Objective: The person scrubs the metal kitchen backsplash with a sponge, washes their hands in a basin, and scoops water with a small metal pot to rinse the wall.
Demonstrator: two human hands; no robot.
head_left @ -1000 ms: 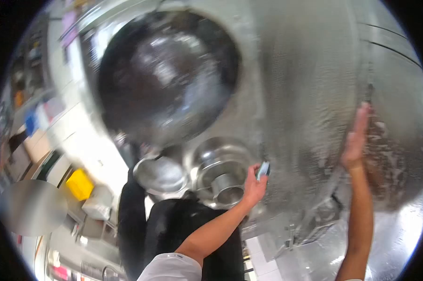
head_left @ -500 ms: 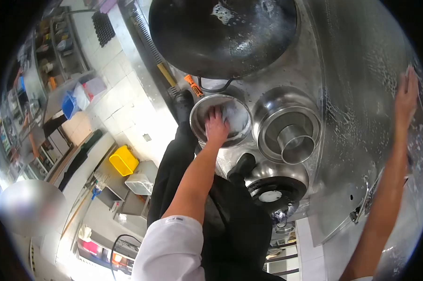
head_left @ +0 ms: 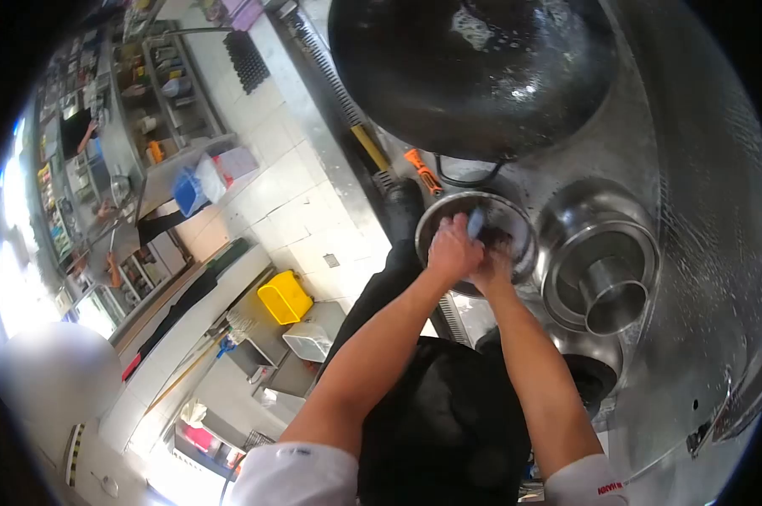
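Both my hands are inside a round metal bowl point(head_left: 520, 221) with sudsy liquid in it. My left hand point(head_left: 455, 251) is closed, its fingers curled by a pale bluish thing point(head_left: 475, 221) whose kind I cannot make out. Close beside it, my right hand point(head_left: 492, 260) reaches down into the bowl; its fingers are blurred and partly hidden. Beyond the bowl lies a large dark wok point(head_left: 474, 93) with foam on its inner surface. An orange-handled tool point(head_left: 423, 172) rests between the wok's handle and a dark boot.
Stacked metal pots point(head_left: 567, 211) with a metal cylinder point(head_left: 615, 299) stand right of the bowl. A wet, soapy metal surface point(head_left: 702, 244) rises at the right. Across the tiled floor point(head_left: 292, 219) are a yellow tub point(head_left: 285, 297) and a blue bin point(head_left: 189, 192). Another person is at the far left.
My right hand has left the soapy metal surface at the right and joined my left hand in the bowl. My left hand has closed. The view has shifted.
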